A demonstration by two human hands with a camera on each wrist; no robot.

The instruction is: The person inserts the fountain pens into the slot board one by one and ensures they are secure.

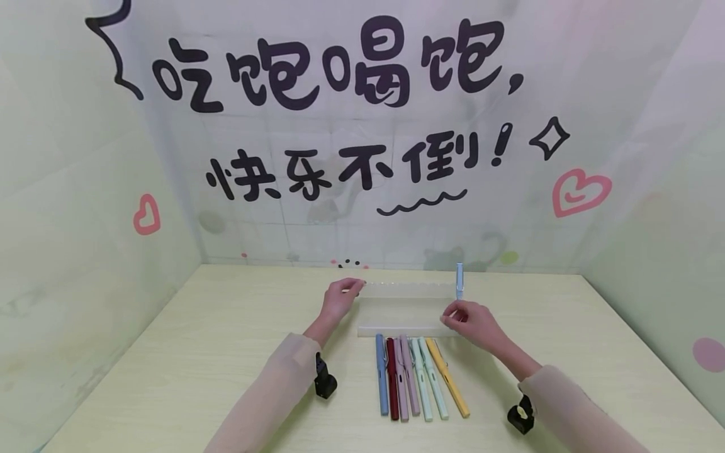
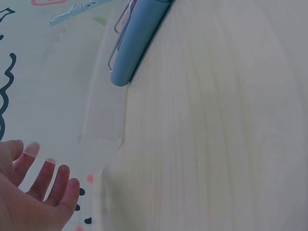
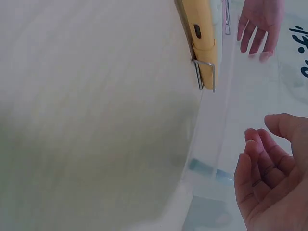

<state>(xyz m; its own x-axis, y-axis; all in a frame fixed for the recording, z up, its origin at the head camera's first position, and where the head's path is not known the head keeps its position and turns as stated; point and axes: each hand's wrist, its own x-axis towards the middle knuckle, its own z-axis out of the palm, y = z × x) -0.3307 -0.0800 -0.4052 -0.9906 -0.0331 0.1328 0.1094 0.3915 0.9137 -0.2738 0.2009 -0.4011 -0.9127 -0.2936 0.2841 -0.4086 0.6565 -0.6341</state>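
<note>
A clear plastic pen rack point(image 1: 408, 331) with a notched back edge stands on the table. At its right end a light blue pen point(image 1: 459, 280) is upright, also visible as a pale blue pen point(image 2: 72, 15) in the left wrist view. My left hand point(image 1: 341, 297) pinches the rack's back left corner between thumb and fingers. By the right end, just below the upright pen, is my right hand point(image 1: 469, 321). Its fingers curl loosely with nothing held, as the right hand point(image 3: 274, 173) shows in the right wrist view.
In front of the rack lies a row of several capped pens: a blue pen point(image 1: 381, 377), a dark red pen point(image 1: 392, 380), two purple ones, two mint ones and a yellow pen point(image 1: 450, 380) slanting at the right end. A printed cloth wall point(image 1: 362, 239) closes off the table's back.
</note>
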